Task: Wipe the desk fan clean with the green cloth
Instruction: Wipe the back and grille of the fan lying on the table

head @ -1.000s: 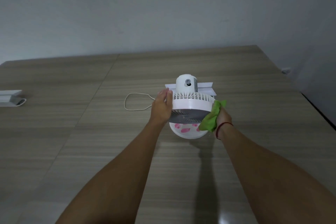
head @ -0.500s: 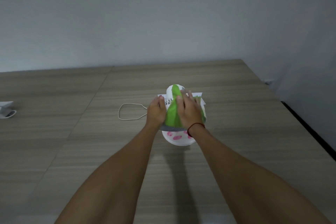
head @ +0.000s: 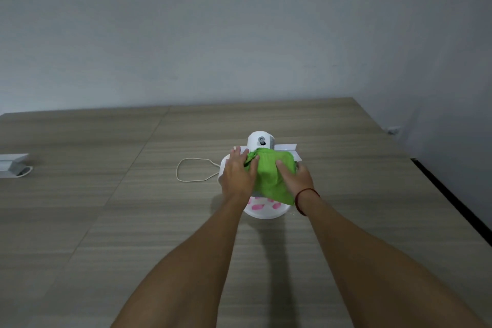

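The fan (head: 261,141) is a small white desk model sitting on the wood-grain table, roughly centre frame. Its round motor housing pokes up at the back with a little grey knob on it, and the round white base at the near side has pink blotchy markings. A thin white cord loops off to its left across the tabletop. The cloth (head: 270,176) is bright green and spread flat over the top of the fan head, covering most of the grille, with its near edge hanging down over the front toward the base.
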The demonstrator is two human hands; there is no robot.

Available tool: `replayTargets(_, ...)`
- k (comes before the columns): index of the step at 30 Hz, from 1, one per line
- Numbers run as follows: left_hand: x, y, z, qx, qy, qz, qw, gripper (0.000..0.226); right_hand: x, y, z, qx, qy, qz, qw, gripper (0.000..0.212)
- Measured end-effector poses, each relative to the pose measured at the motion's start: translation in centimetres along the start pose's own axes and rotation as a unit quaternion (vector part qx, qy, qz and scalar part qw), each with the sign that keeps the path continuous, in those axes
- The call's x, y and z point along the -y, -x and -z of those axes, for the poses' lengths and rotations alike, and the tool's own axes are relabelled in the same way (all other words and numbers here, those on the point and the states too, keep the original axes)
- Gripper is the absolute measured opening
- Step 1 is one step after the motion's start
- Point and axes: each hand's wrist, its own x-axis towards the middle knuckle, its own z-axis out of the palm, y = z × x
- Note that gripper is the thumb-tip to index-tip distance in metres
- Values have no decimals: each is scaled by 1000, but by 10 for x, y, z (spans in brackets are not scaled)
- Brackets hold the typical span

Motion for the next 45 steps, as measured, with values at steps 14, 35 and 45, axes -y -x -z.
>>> replayTargets(14,-13,18,9,-36,-17,84,996,71,5,13,-9,-105,-8,-95,990,56)
replayTargets(35,20,54,28,146,319,302,887,30,-33,45,-16,124,-16,-116,985,33)
replayTargets(45,50,65,25,128,219,265,930,13,-54,46,-30,29,54,-61,996,33)
